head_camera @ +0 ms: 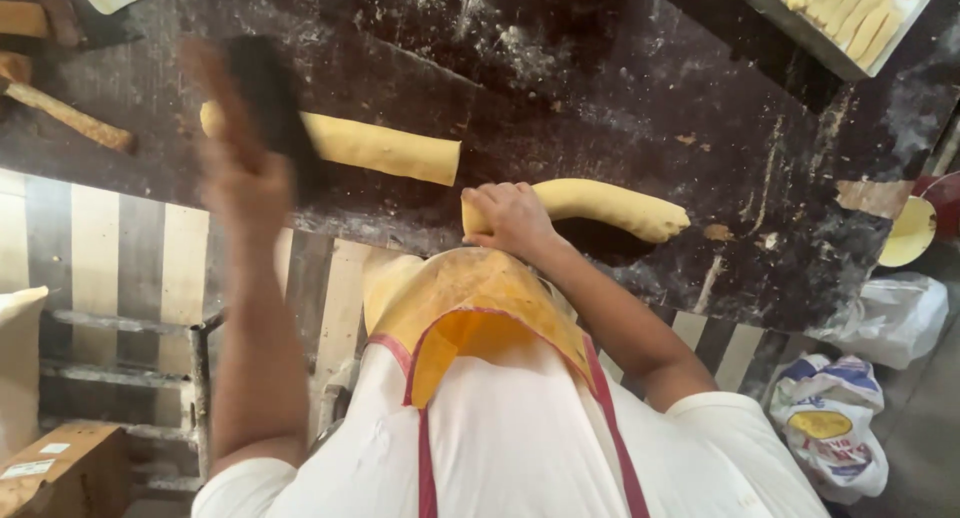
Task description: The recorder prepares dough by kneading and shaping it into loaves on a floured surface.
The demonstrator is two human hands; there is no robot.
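Dark floury worktable [640,68], striped panel [120,248] below, bags [830,428] on floor

A brown cardboard box [62,468] with a white label [27,469] sits below the counter's [640,88] left end; two printed plastic bags [828,423] lie below its right end.

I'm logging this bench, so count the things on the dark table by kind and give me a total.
Yellow dough logs: 2
Dark handled tool in the raised left hand: 1
Tray of cut dough pieces: 1
Wooden sticks at the far left: 2, maybe more
Total: 6
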